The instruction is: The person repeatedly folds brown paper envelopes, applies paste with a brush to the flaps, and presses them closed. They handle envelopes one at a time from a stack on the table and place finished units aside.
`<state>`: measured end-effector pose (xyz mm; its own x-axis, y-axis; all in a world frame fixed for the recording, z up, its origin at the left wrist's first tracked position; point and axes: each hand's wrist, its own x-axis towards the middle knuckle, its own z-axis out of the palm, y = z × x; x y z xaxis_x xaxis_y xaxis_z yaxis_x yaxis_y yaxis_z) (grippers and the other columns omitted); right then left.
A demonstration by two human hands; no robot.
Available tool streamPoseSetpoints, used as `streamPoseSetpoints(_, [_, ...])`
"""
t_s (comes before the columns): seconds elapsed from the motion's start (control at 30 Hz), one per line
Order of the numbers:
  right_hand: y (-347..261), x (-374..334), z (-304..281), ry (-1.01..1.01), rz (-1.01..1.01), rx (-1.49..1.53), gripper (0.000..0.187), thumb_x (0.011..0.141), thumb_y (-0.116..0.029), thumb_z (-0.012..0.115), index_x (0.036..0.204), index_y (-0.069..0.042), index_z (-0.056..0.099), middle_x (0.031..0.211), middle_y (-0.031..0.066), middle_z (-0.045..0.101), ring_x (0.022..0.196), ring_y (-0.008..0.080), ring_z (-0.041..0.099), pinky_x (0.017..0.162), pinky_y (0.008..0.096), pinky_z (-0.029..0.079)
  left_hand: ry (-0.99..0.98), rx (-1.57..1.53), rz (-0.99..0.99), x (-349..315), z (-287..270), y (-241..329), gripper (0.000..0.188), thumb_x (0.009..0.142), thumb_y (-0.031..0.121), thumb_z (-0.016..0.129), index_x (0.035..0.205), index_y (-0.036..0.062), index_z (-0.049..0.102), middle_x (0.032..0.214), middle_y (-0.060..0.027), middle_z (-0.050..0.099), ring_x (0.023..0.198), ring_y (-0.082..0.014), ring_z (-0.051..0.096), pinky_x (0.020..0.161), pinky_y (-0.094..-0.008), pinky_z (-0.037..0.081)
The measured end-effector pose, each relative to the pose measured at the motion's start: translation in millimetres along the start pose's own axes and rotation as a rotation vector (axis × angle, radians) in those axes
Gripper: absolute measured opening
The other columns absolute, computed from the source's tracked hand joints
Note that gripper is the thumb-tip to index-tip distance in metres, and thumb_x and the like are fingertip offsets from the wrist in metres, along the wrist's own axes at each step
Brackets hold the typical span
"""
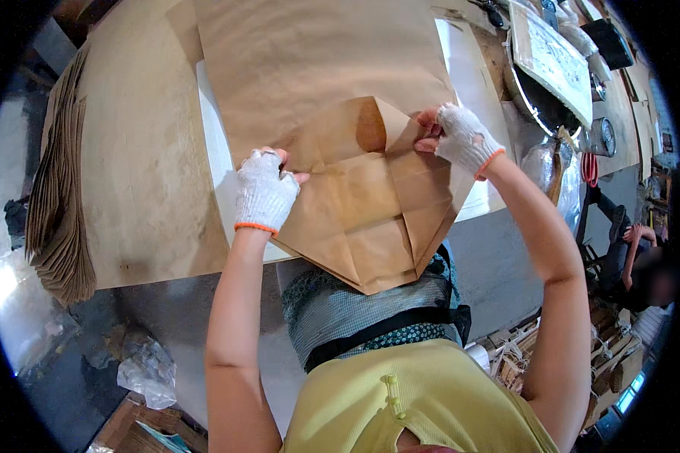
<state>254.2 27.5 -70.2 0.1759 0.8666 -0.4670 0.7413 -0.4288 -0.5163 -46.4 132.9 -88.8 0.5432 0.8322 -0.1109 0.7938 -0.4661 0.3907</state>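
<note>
A large brown paper bag (317,68) lies on the table, its near end creased and folded into pointed flaps (378,196). A darker brown patch (370,128) shows between the upper folds. My left hand (266,189), in a white fingerless glove with an orange cuff, grips the bag's left side with thumb and fingers. On the right side my right hand (461,140), gloved the same way, pinches a folded flap between thumb and fingers. The bag's near tip hangs over the table's front edge, close to my lap.
White sheets (472,189) lie beneath the bag on a pale board (143,166). A fanned stack of brown paper bags (60,196) hangs over the left edge. At the right stand a round pan (533,98) and a metal can (601,137). Another person (635,257) sits far right.
</note>
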Motion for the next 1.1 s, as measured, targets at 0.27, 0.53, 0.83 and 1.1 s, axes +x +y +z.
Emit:
streamPoseSetpoints(0.27, [24.2, -50.6, 52.5, 0.463, -0.407, -0.511, 0.038, 0.080, -0.011, 0.059, 0.118, -0.011, 0.061, 0.119, 0.0091, 0.060, 0.114, 0.0273, 0.055, 0.092, 0.0376, 0.046, 0.319, 0.149, 0.316, -53.7, 29.4, 4.6, 0.032, 0.073, 0.004, 0.069, 0.105, 0.0106, 0.070, 0.101, -0.0106, 0.068, 0.100, -0.0290, 0.063, 0.086, -0.0398, 0.050])
streamPoseSetpoints(0.53, [21.7, -78.1, 63.5, 0.065, -0.518, -0.815, 0.057, 0.083, -0.021, 0.057, 0.138, -0.015, 0.046, 0.147, 0.0041, 0.043, 0.137, 0.0235, 0.038, 0.108, 0.0386, 0.033, 0.055, 0.237, 0.647, -77.2, -0.2, 11.4, 0.044, 0.074, 0.004, 0.059, 0.113, 0.0213, 0.068, 0.127, -0.0028, 0.059, 0.121, -0.0347, 0.049, 0.099, -0.0436, 0.044])
streamPoseSetpoints(0.83, [21.7, -106.6, 48.8, 0.047, -0.837, -0.672, 0.038, 0.067, -0.021, 0.071, 0.103, -0.013, 0.062, 0.107, 0.0052, 0.060, 0.109, 0.0250, 0.056, 0.094, 0.0381, 0.045, -0.254, 0.015, 0.661, -74.1, -13.1, 14.4, 0.037, 0.065, 0.005, 0.067, 0.103, 0.0069, 0.063, 0.122, -0.0042, 0.056, 0.119, -0.0288, 0.047, 0.103, -0.0425, 0.040])
streamPoseSetpoints(1.1, [4.2, -86.6, 45.7, 0.084, -0.862, -0.326, 0.032, 0.068, -0.021, 0.070, 0.099, -0.018, 0.060, 0.099, 0.0007, 0.059, 0.094, 0.0232, 0.056, 0.077, 0.0361, 0.046, -0.506, -0.106, 0.575, -57.9, -25.9, 16.0, 0.041, 0.058, 0.006, 0.071, 0.097, 0.0104, 0.061, 0.126, -0.0033, 0.052, 0.124, -0.0295, 0.043, 0.107, -0.0440, 0.036])
